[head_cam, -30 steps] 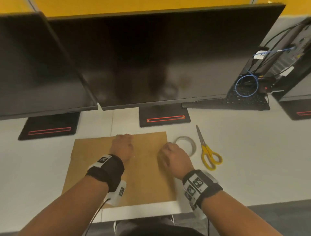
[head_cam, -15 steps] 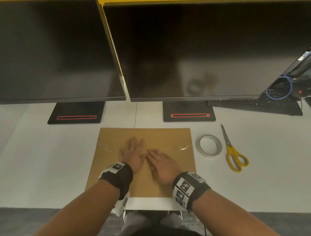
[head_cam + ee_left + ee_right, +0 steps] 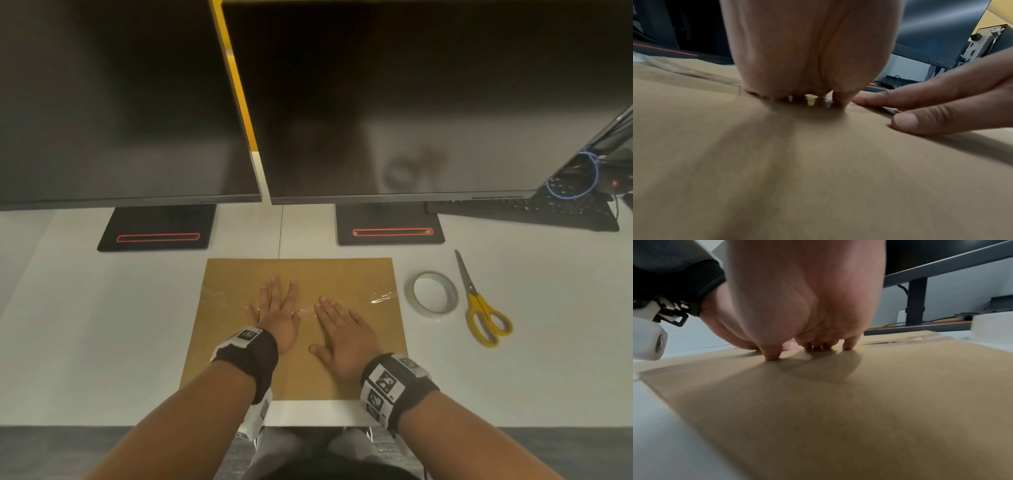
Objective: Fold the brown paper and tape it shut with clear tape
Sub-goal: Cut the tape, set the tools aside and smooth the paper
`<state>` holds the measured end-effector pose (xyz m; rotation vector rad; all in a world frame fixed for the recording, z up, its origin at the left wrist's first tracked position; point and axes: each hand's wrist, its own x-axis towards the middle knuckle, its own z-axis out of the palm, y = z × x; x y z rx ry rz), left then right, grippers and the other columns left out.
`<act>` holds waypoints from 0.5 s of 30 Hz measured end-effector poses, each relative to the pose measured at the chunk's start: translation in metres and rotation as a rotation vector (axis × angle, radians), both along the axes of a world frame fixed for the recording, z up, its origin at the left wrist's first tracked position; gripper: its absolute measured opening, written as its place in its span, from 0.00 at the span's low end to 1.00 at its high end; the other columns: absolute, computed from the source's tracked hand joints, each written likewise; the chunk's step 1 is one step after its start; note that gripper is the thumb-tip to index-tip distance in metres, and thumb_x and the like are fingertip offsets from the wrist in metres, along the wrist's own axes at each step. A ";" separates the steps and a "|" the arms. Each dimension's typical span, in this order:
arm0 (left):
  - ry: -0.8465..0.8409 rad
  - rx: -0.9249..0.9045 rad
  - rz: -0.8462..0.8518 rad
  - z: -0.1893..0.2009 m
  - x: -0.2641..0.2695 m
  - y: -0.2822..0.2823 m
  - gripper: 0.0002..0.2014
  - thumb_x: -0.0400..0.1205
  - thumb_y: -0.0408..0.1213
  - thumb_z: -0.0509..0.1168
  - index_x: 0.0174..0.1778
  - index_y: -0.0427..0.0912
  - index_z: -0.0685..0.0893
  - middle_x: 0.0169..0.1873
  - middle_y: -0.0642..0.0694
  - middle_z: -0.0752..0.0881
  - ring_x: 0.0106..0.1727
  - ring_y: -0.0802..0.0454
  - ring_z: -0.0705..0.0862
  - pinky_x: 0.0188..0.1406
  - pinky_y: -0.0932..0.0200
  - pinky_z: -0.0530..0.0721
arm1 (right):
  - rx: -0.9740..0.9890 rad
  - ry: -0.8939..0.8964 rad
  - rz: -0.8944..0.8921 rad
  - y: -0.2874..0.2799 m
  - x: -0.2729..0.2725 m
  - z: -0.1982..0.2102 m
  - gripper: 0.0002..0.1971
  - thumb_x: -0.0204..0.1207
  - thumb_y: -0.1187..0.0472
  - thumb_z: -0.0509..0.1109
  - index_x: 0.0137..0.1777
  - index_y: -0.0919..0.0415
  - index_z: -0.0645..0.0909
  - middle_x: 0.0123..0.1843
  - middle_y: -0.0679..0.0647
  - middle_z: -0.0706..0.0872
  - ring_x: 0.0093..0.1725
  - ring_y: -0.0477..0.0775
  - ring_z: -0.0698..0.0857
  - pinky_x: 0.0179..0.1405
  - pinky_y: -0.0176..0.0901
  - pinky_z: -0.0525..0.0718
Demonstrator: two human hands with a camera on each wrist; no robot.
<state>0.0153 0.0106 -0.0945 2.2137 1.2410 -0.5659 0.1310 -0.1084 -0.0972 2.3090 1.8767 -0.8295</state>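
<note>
The folded brown paper (image 3: 342, 274) lies flat on the white desk (image 3: 102, 342) in front of me. A strip of clear tape (image 3: 380, 297) runs across it from left to right, wrinkled at its right end. My left hand (image 3: 275, 310) lies palm down on the paper with straight fingers spread over the tape. Beside it, my right hand (image 3: 342, 325) also presses flat, its fingertips at the tape line. In the left wrist view the left palm (image 3: 807, 53) presses the paper (image 3: 797, 178). The right wrist view shows the right fingertips (image 3: 772, 355) touching the paper (image 3: 859, 402).
A roll of clear tape (image 3: 432, 292) sits just right of the paper, with yellow-handled scissors (image 3: 479, 305) beyond it. Two dark monitors (image 3: 394, 102) on black bases (image 3: 390, 226) stand behind. A keyboard (image 3: 531, 209) and cables lie at the far right.
Both hands went from curled at the tape to flat on the paper, fingers spread. The head view shifted, so the paper now sits centred.
</note>
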 end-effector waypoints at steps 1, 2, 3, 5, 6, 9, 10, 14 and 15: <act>0.006 0.000 0.000 0.000 0.000 0.000 0.30 0.89 0.49 0.43 0.82 0.58 0.33 0.82 0.46 0.26 0.83 0.43 0.29 0.80 0.33 0.37 | -0.004 -0.008 -0.016 -0.002 0.004 0.001 0.40 0.80 0.36 0.50 0.84 0.53 0.35 0.85 0.47 0.35 0.85 0.47 0.40 0.82 0.49 0.42; 0.013 -0.003 -0.001 0.000 0.001 0.000 0.30 0.89 0.49 0.43 0.82 0.58 0.32 0.81 0.46 0.26 0.83 0.43 0.29 0.80 0.33 0.37 | -0.004 -0.016 -0.030 -0.004 0.009 0.001 0.41 0.80 0.35 0.50 0.84 0.53 0.35 0.85 0.47 0.35 0.85 0.47 0.41 0.82 0.48 0.42; 0.018 -0.005 -0.002 0.000 0.001 0.000 0.30 0.89 0.49 0.43 0.82 0.58 0.32 0.81 0.46 0.26 0.83 0.43 0.29 0.80 0.32 0.37 | 0.002 -0.023 -0.040 -0.005 0.012 0.001 0.41 0.79 0.34 0.49 0.84 0.54 0.36 0.85 0.47 0.35 0.85 0.47 0.41 0.82 0.48 0.43; 0.021 -0.011 -0.003 0.000 0.001 0.000 0.30 0.89 0.49 0.43 0.82 0.58 0.32 0.81 0.46 0.26 0.83 0.43 0.29 0.80 0.32 0.37 | 0.013 -0.043 -0.041 -0.007 0.019 -0.001 0.43 0.76 0.30 0.42 0.84 0.54 0.36 0.84 0.45 0.34 0.85 0.47 0.42 0.83 0.48 0.43; 0.021 -0.013 -0.003 0.001 0.001 0.000 0.30 0.89 0.48 0.43 0.82 0.58 0.32 0.81 0.46 0.26 0.83 0.43 0.28 0.80 0.32 0.37 | 0.020 -0.048 -0.052 -0.009 0.022 -0.002 0.45 0.72 0.27 0.36 0.84 0.54 0.36 0.84 0.45 0.34 0.85 0.48 0.42 0.83 0.48 0.44; 0.021 -0.012 -0.006 0.003 0.000 0.000 0.30 0.89 0.48 0.42 0.82 0.58 0.32 0.81 0.45 0.26 0.83 0.43 0.28 0.80 0.32 0.37 | 0.031 -0.063 -0.168 -0.015 0.033 -0.005 0.46 0.72 0.27 0.35 0.84 0.56 0.35 0.85 0.48 0.36 0.85 0.49 0.41 0.84 0.47 0.44; 0.020 -0.009 -0.004 0.003 0.000 -0.001 0.30 0.89 0.48 0.42 0.82 0.58 0.32 0.81 0.45 0.26 0.83 0.43 0.28 0.80 0.32 0.37 | 0.039 -0.067 -0.214 -0.017 0.037 -0.005 0.45 0.75 0.28 0.40 0.84 0.57 0.35 0.86 0.49 0.36 0.85 0.50 0.40 0.84 0.48 0.44; 0.007 0.000 0.008 0.005 0.001 -0.002 0.29 0.89 0.48 0.43 0.82 0.58 0.33 0.82 0.45 0.27 0.83 0.43 0.29 0.81 0.32 0.36 | 0.010 -0.087 -0.312 -0.021 0.048 -0.003 0.53 0.70 0.23 0.47 0.83 0.59 0.34 0.85 0.54 0.34 0.85 0.52 0.39 0.85 0.51 0.44; 0.008 0.000 0.008 0.005 0.001 -0.002 0.29 0.89 0.48 0.43 0.82 0.58 0.33 0.82 0.45 0.27 0.83 0.43 0.29 0.81 0.32 0.36 | -0.007 -0.083 -0.343 -0.021 0.050 -0.003 0.56 0.68 0.22 0.48 0.83 0.60 0.34 0.85 0.54 0.33 0.85 0.52 0.38 0.84 0.52 0.44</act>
